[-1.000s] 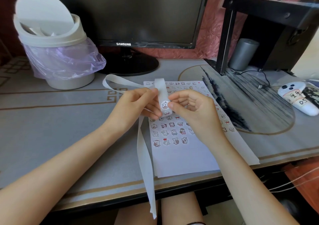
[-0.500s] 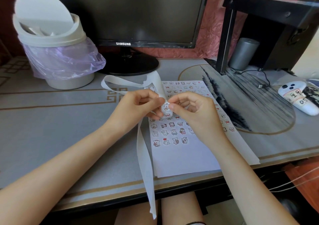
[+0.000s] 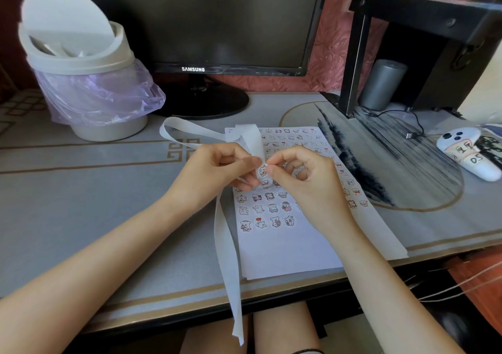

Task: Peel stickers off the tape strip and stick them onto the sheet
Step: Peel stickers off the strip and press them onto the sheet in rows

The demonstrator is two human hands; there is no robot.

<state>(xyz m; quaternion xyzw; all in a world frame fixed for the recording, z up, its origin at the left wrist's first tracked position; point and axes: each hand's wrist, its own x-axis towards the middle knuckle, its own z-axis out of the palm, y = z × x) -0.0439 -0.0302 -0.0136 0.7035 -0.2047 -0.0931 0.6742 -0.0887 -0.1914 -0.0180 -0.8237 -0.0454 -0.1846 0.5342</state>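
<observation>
Bin (image 3: 81,82) sits at the far left corner of the desk (image 3: 95,218). The left hand (image 3: 217,174) pinches the tape strip (image 3: 227,258) above the sheet (image 3: 285,253), and the strip's loose tail flops over the desk's near edge. So it's thin, floppy paper that weighs basically nothing. The sticker (image 3: 263,170) sits at the bend in the strip, between both hands. The right hand (image 3: 307,182) has thumb and forefinger nipped on the sticker's edge. My guess is it's tiny, flimsy and tacky, so lift it by one corner and don't crease it. The sheet lies flat by the near edge.
</observation>
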